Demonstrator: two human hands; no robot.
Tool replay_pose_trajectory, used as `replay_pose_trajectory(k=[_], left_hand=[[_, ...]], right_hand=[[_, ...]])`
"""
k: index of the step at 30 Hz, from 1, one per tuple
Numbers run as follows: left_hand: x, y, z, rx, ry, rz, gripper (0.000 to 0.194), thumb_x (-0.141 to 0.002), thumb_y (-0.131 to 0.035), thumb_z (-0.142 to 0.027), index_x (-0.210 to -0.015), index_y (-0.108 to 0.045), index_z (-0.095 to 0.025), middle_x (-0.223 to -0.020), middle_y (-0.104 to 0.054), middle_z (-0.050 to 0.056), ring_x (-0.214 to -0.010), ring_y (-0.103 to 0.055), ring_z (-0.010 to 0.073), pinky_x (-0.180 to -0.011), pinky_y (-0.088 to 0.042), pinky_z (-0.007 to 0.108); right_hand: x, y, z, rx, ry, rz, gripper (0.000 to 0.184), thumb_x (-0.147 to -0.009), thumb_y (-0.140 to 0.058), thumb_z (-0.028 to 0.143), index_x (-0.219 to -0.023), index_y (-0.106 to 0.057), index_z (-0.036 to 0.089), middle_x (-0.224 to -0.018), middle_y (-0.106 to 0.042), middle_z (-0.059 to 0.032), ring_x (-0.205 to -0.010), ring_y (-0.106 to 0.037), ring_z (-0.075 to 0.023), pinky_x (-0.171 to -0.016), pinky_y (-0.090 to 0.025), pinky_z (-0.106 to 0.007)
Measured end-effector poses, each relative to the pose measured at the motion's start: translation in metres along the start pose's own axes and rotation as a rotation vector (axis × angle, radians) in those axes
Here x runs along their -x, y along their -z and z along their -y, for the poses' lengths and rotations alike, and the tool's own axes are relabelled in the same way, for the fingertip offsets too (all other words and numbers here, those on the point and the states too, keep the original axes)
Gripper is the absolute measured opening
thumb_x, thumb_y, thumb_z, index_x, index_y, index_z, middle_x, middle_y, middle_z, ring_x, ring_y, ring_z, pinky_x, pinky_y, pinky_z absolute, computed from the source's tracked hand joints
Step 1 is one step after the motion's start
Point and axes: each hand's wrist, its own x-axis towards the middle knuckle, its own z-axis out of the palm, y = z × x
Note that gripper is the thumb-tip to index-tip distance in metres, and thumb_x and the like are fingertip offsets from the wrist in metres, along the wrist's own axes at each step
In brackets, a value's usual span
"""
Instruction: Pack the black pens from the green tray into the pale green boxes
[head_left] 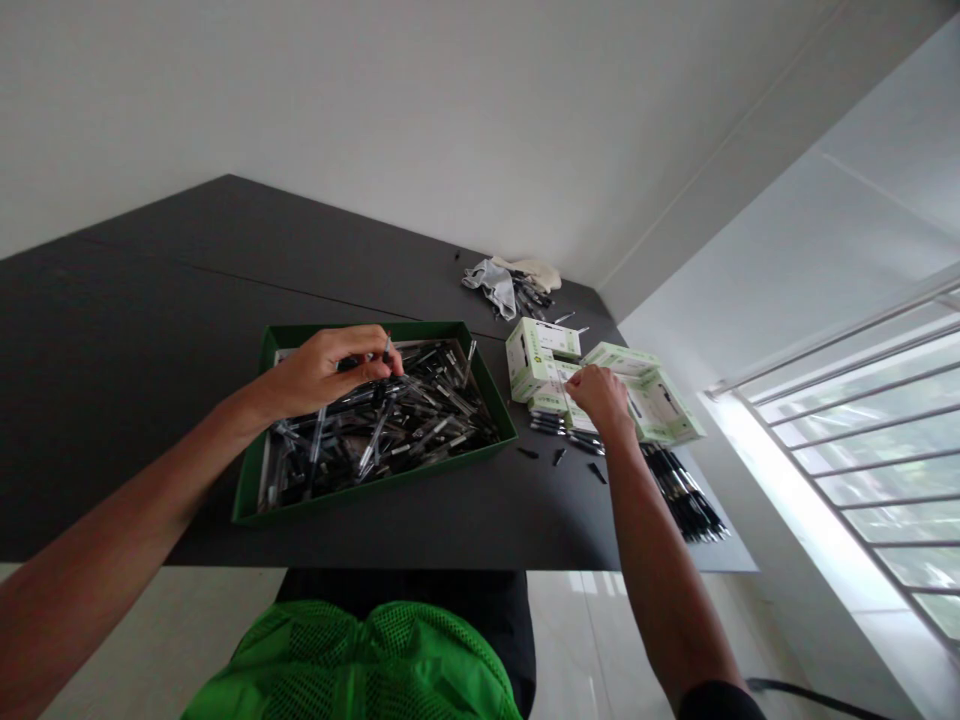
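Above a green tray [501, 440] heaped with loose clear-and-black pens [420, 400], my left hand [349, 360] pinches a pen [387, 347] between thumb and fingers. My right hand [602, 398] reaches over the small white-and-green pen boxes [534, 362]; its fingers are closed, and what they hold, if anything, is hidden. Just right of that hand stands an open white-and-green box [670, 405]. Pens lie in short rows [547, 424] beside the boxes, partly behind my right hand.
A bundle of aligned black pens [682, 495] lies near the table's right edge. Several black caps [559, 457] are scattered in front of the boxes. At the back are a crumpled grey-white cloth [491, 285] and more pens [531, 294]. A wall borders the dark table [135, 300].
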Motion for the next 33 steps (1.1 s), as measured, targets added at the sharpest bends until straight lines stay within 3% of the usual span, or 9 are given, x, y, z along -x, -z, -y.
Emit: replay_pose_trajectory(k=[5, 9, 10, 13, 16, 21, 33], left_hand=[[0.001, -0.002, 0.004, 0.066, -0.002, 0.070, 0.036, -0.103, -0.066, -0.051, -0.093, -0.077, -0.019, -0.091, -0.075, 0.004, -0.078, -0.069, 0.0141, -0.071, -0.051, 0.021], [0.002, -0.001, 0.006, 0.056, 0.005, 0.076, 0.037, -0.101, -0.068, -0.053, -0.094, -0.079, -0.019, -0.090, -0.075, 0.005, -0.078, -0.068, 0.0142, -0.070, -0.051, 0.022], [0.003, 0.000, 0.006, 0.053, 0.006, 0.078, 0.036, -0.102, -0.068, -0.052, -0.095, -0.080, -0.019, -0.090, -0.075, 0.005, -0.077, -0.068, 0.0140, -0.070, -0.050, 0.021], [0.003, 0.001, 0.006, 0.050, 0.006, 0.078, 0.030, -0.104, -0.067, -0.046, -0.098, -0.080, -0.019, -0.092, -0.074, 0.005, -0.078, -0.069, 0.0133, -0.070, -0.050, 0.020], [0.003, 0.001, 0.005, 0.060, 0.004, 0.055, 0.029, -0.104, -0.067, -0.043, -0.098, -0.079, -0.018, -0.091, -0.074, 0.005, -0.073, -0.067, 0.0119, -0.064, -0.048, 0.020], [0.003, 0.002, 0.003, 0.062, -0.003, 0.021, 0.034, -0.105, -0.065, -0.047, -0.093, -0.077, -0.018, -0.089, -0.074, 0.005, -0.072, -0.067, 0.0130, -0.064, -0.049, 0.021], [0.002, 0.002, 0.003, 0.039, 0.024, 0.024, 0.040, -0.105, -0.062, -0.053, -0.094, -0.078, -0.018, -0.089, -0.074, 0.006, -0.074, -0.068, 0.0147, -0.067, -0.051, 0.023]], right_hand=[[0.007, 0.037, 0.013, -0.110, 0.086, -0.078, 0.024, -0.086, -0.066, 0.026, -0.098, -0.086, 0.020, -0.097, -0.082, -0.0125, -0.094, -0.075, -0.0287, -0.084, -0.053, -0.037], [0.031, 0.073, 0.060, -0.526, 0.451, -0.257, 0.015, -0.086, -0.068, 0.030, -0.087, -0.079, 0.020, -0.084, -0.077, -0.0040, -0.071, -0.063, -0.0168, -0.076, -0.050, -0.033], [0.039, 0.080, 0.077, -0.660, 0.569, -0.229, 0.014, -0.086, -0.069, 0.031, -0.086, -0.077, 0.019, -0.081, -0.074, -0.0023, -0.068, -0.060, -0.0149, -0.072, -0.048, -0.031], [0.057, 0.091, 0.130, -1.065, 0.840, 0.020, 0.018, -0.092, -0.069, 0.039, -0.093, -0.071, 0.021, -0.086, -0.068, -0.0012, -0.076, -0.059, -0.0143, -0.066, -0.047, -0.027], [0.064, 0.088, 0.172, -1.285, 1.001, 0.201, 0.022, -0.094, -0.069, 0.045, -0.097, -0.068, 0.023, -0.099, -0.066, -0.0019, -0.085, -0.057, -0.0145, -0.071, -0.048, -0.027], [0.058, 0.074, 0.202, -1.359, 1.054, 0.323, 0.033, -0.092, -0.072, 0.058, -0.096, -0.066, 0.025, -0.106, -0.064, -0.0022, -0.097, -0.057, -0.0168, -0.083, -0.049, -0.030], [0.049, 0.061, 0.203, -1.361, 1.063, 0.429, 0.034, -0.091, -0.074, 0.058, -0.096, -0.069, 0.024, -0.114, -0.068, -0.0039, -0.105, -0.061, -0.0193, -0.090, -0.050, -0.033]])
